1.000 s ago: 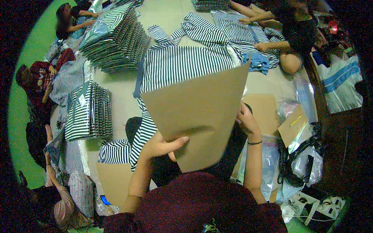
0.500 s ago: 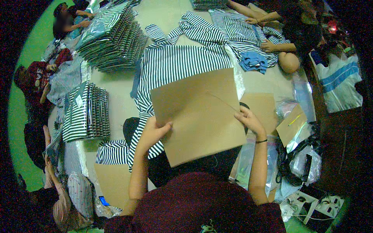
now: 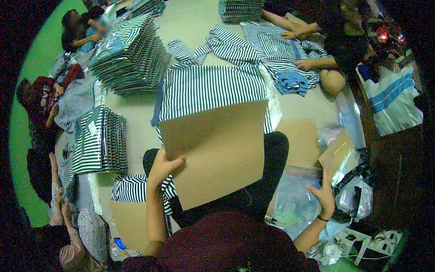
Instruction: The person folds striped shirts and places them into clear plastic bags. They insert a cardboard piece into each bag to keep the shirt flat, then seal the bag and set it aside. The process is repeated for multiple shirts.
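cardboard sheet [image 3: 217, 156]: plain brown board, matt, looks smooth
striped shirt [image 3: 210, 88]: soft woven cloth, no shine
clear bags [image 3: 297, 204]: thin plastic film, glossy and crinkly
bagged shirt stack [image 3: 129, 56]: cloth under shiny plastic wrap
tabletop [image 3: 136, 118]: pale, matt, smooth

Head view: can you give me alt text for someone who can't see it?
The left hand holds a brown cardboard sheet by its left edge over a striped shirt laid flat. The right hand reaches to clear plastic bags at the right. Stacks of bagged striped shirts lie to the left.
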Demonstrator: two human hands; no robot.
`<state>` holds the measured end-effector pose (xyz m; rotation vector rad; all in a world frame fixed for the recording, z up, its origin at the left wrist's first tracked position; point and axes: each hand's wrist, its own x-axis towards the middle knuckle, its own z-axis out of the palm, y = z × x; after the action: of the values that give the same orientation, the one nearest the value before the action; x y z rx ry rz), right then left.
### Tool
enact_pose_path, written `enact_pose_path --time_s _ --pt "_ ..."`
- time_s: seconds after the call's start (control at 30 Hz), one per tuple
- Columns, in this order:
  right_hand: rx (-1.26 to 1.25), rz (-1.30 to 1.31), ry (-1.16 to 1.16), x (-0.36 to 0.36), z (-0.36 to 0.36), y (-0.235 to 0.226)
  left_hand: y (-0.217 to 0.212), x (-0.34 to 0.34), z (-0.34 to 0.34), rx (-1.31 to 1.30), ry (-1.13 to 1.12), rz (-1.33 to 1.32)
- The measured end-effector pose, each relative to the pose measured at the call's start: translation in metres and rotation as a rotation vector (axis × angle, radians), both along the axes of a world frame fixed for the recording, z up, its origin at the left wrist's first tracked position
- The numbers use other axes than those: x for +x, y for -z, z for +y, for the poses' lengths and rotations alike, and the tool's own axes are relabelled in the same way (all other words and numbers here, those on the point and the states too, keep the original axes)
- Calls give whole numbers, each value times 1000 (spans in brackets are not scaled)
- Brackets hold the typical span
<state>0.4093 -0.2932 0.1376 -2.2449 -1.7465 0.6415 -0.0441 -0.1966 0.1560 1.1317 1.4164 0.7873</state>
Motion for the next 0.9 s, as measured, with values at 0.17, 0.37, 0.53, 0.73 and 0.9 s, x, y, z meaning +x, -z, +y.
enact_pose_path --time_s 0.17,0.37,0.53,0.73,0.9 --pt "167 649 25 -69 65 42 -9 26 1 9 159 -191" --pt "476 1010 -3 -37 110 108 -16 15 -3 127 42 -761" --pt "767 586 347 -17 123 95 -6 -24 -3 200 -158 -619" --pt "63 708 -64 -27 151 79 42 -29 -10 -58 -88 -243" --pt "678 563 227 -20 131 76 106 -27 -1 -20 -190 317"
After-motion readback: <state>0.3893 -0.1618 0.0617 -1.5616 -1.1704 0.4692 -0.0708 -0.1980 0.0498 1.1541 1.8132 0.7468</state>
